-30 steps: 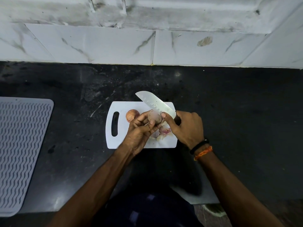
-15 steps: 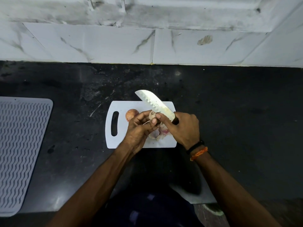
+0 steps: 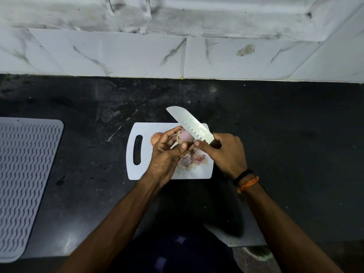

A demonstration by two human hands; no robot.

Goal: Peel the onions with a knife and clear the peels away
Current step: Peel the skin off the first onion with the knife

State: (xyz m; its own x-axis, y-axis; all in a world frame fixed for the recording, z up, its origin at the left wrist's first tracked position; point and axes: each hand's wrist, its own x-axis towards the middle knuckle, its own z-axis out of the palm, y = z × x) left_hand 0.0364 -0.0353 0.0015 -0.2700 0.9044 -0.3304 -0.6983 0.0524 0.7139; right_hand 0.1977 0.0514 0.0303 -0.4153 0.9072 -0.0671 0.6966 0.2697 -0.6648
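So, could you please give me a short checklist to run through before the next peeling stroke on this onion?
1. Onion held firmly: the left hand grips the partly peeled onion above the cutting board. Ok.
2. Knife under control: the right hand grips the handle, and the knife blade lies against the onion. Ok.
3. Fingers clear of the edge: the left thumb and the right forefinger both sit close to the blade. Cannot tell.
4. Skin fully off: pink flesh shows, but brown skin remains on one side. Not ok.
5. Peels cleared: the peels lie on the board. Not ok.
6. Other onion waits on the board, unpeeled. Ok.
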